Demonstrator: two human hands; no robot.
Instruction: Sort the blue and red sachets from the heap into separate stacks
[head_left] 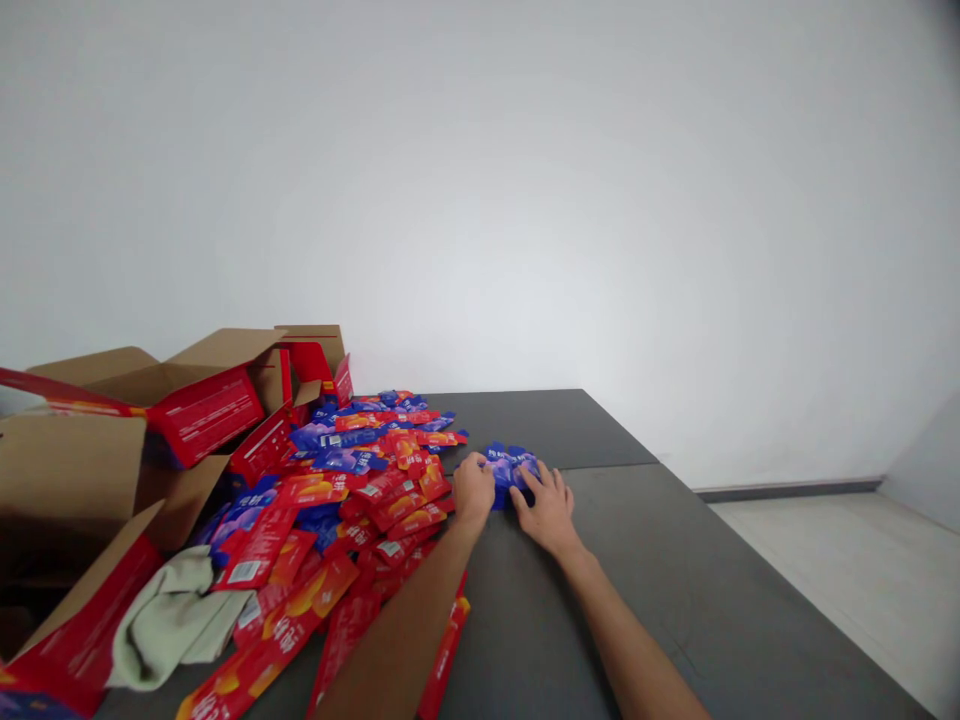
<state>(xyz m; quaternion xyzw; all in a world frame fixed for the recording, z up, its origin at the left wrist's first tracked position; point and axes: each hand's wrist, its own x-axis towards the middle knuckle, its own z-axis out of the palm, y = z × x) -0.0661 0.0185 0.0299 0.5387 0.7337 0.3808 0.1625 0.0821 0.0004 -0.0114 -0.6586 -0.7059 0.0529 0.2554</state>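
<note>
A small group of blue printed packets (502, 470) lies side by side on the dark grey table between my two hands. My left hand (474, 488) has its fingers curled around the left edge of these packets; its fingertips are partly hidden. On the other side, my right hand (550, 512) rests with fingers spread, the thumb and fingertips touching the right edge of the packets. Just left of my left hand spreads a loose heap of red and orange packets (382, 495), with more blue packets (349, 460) mixed in.
Opened red cardboard boxes (206, 415) with brown insides stand along the left. A pale green cloth (176, 615) lies near the front left, against the heap. The grey table (660, 590) reaches back toward a white wall, and its right edge drops to a light floor.
</note>
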